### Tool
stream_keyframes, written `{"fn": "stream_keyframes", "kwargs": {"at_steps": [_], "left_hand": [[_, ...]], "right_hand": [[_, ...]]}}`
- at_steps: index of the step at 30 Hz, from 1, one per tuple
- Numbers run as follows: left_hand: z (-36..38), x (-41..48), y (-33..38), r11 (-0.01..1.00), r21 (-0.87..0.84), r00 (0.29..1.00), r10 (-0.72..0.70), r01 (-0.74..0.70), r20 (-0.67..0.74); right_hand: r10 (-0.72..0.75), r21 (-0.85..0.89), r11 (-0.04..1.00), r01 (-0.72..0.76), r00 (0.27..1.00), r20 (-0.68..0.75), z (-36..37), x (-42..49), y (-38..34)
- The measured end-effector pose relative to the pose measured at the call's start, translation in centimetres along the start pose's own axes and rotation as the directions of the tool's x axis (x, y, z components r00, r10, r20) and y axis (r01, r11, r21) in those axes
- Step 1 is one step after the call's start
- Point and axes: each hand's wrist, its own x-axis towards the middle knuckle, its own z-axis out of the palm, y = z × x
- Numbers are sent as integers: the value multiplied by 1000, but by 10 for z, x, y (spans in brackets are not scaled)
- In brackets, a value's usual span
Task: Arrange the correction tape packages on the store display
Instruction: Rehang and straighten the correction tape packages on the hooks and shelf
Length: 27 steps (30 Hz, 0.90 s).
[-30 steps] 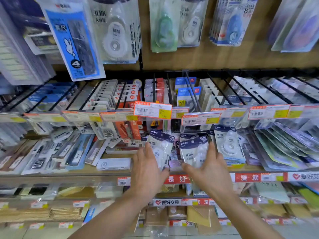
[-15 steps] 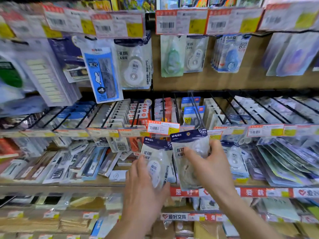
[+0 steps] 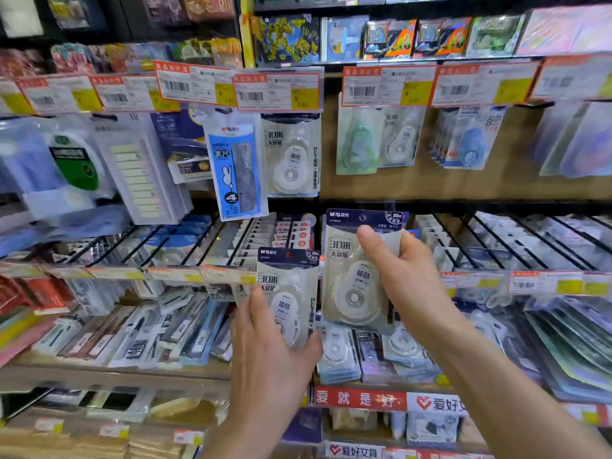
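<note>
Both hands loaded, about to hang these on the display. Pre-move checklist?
1. Right hand grips navy-topped clear plastic correction tape package: ok.
2. Left hand grips second matching package: ok.
3. Right package's hang hole clear of fingers: ok.
4. Matching hung package spotted on the upper row: ok.
5. Free room on its peg: cannot tell, the price tag hides it.
</note>
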Motion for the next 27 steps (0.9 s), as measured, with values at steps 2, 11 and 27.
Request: {"fn": "stream_keyframes", "kwargs": {"at_steps": [2, 11, 27], "left_hand": [[-5, 4, 1, 1000, -3, 1000, -12, 12, -15], [-16, 9, 0, 996, -41, 996, -81, 80, -35], [-15, 24, -9, 991, -69, 990, -118, 113, -71]], "right_hand": [[16, 27, 1000, -16, 1000, 14, 4, 9, -6], [-34, 128, 991, 31, 999, 18, 25, 51, -36], [-209, 305, 936, 174, 974, 87, 75, 130, -81]]}}
